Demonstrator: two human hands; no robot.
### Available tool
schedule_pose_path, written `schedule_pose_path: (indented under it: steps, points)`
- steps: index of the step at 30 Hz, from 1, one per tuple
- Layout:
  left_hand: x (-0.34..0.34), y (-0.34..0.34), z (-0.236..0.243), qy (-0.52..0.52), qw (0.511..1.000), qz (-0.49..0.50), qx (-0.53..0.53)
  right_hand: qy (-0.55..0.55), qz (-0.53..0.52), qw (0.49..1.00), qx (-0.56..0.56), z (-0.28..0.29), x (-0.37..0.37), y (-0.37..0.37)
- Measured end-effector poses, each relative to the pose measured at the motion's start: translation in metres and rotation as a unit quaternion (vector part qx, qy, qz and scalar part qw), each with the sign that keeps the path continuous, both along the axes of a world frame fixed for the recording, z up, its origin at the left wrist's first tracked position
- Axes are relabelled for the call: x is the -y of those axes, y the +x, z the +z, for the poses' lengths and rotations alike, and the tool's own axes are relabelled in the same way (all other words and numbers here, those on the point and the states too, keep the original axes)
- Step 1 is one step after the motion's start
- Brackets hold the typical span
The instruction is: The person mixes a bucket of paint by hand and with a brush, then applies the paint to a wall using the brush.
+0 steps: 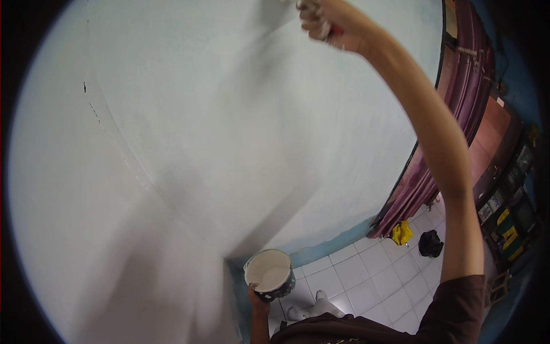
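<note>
My right hand (332,27) is raised high at the top edge, its fingers closed around a red-handled painting tool (337,29). The tool's working end is mostly cut off by the frame, so I cannot tell a brush from a roller. Behind it spreads a white-painted wall (355,109). Low down by the wall corner, my left hand (257,298) grips the side of a dark bucket (283,290), thumb at the rim. Whitish paint (268,272) shows inside the bucket.
A light-blue strip (329,238) runs along the wall's foot above white floor tiles (366,281). Purple curtains (401,209) hang at the right. A yellow bag (402,233) and a black bag (430,244) lie below them. A dark shelf (513,212) stands far right.
</note>
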State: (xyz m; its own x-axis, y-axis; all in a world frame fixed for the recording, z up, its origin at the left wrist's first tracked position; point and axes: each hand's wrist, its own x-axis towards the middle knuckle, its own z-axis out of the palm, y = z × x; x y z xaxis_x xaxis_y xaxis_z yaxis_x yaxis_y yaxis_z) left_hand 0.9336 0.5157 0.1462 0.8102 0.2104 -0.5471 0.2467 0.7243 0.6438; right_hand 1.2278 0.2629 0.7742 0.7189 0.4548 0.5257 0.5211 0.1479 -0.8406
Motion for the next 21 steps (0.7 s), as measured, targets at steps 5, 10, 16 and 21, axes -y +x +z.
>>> schedule_pose_path:
  steps: [5, 10, 16, 21]
  points:
    - [-0.003, 0.004, -0.016, -0.008, 1.000, -0.008, 0.012, -0.016, -0.196, 0.979, -0.058, -0.164, -0.029, 0.016]
    - [-0.005, 0.006, -0.022, -0.022, 0.999, -0.027, 0.017, -0.012, -0.216, 0.953, -0.213, -0.333, -0.044, -0.020]
    - [-0.004, 0.005, -0.048, -0.071, 0.997, -0.018, 0.022, -0.021, -0.006, 0.778, -0.628, -0.380, 0.024, -0.029]
    - [0.007, 0.005, 0.008, -0.003, 0.998, -0.036, -0.055, 0.006, 0.020, 0.880, -0.475, -0.236, 0.055, -0.017]
